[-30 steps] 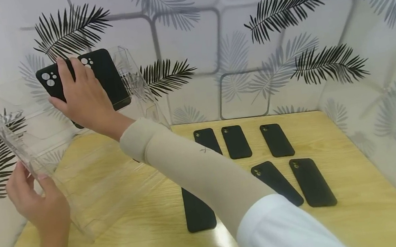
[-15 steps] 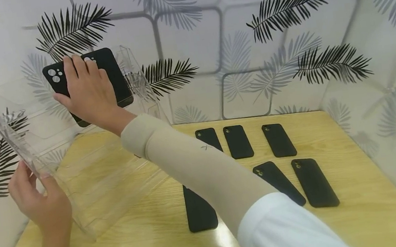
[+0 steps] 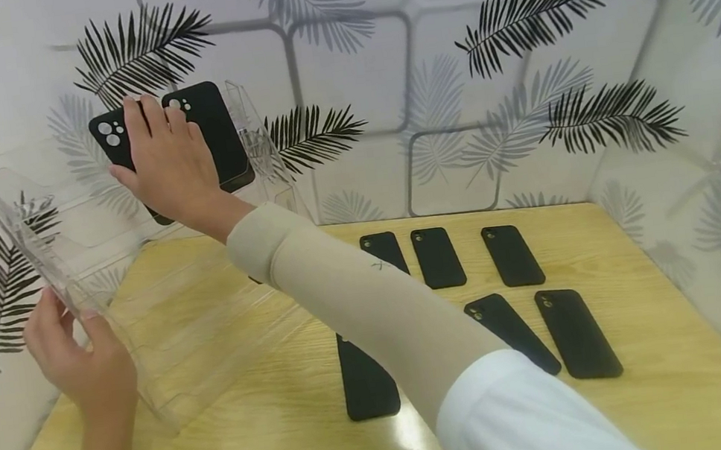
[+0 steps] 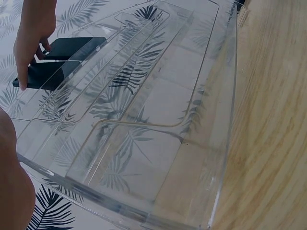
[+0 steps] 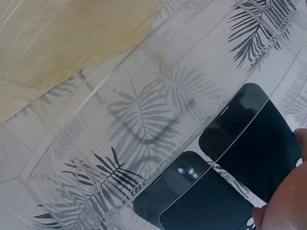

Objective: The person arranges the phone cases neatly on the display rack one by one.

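In the head view my right hand (image 3: 170, 158) reaches over a black phone case (image 3: 121, 145) and grips it by its side edges. This case leans in the top tier of a clear acrylic display rack (image 3: 31, 235). A second black phone case (image 3: 217, 134) leans in the same tier, just to the right of my hand. My left hand (image 3: 82, 349) holds the rack's left side wall, thumb inside and fingers outside. In the right wrist view the lower ends of the held case (image 5: 268, 143) and its neighbour (image 5: 206, 196) sit behind the tier's clear lip.
Several black phone cases lie on the wooden table (image 3: 279, 445) to the right, including one near the front (image 3: 369, 381) and one at the right (image 3: 578, 333). The rack's lower tiers reach toward me. A leaf-patterned wall (image 3: 341, 70) stands close behind.
The whole head view has shifted slightly to the right. My right hand and the gripped phone case have moved a little rightward along the top tier. My left hand keeps its hold on the rack.
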### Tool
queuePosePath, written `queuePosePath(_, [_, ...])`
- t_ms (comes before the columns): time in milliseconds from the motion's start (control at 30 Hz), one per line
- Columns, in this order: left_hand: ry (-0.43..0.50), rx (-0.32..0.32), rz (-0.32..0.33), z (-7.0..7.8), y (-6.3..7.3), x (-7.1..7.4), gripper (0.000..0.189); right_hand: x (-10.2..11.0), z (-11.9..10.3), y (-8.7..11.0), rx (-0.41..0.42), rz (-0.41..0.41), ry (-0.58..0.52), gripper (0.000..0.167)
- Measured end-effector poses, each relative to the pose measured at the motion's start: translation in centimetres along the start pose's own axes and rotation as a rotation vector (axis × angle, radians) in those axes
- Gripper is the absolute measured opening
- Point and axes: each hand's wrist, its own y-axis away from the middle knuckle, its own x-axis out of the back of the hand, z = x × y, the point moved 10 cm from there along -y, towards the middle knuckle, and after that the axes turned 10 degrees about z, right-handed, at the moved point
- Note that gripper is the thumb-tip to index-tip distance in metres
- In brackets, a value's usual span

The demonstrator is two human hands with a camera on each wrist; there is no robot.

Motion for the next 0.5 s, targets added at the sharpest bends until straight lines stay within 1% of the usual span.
queuePosePath(167, [-0.013,0.003,-0.005,-0.5,0.1,0.1,0.046,0.4,-0.3,0.0,0.0,0.04,0.023,0.089])
queuePosePath(333, [-0.004,-0.001,-0.009,-0.9,0.1,0.0,0.045,0.3,0.0,0.0,-0.027,0.035,0.036,0.088])
queuePosePath(433, [-0.006,-0.004,-0.007,-1.1,0.0,0.1,0.045,0.4,0.2,0.0,-0.034,0.038,0.028,0.087])
queuePosePath(500, [-0.005,-0.005,-0.008,-1.0,-0.1,0.1,0.046,0.7,0.5,0.0,-0.037,0.057,-0.002,0.084])
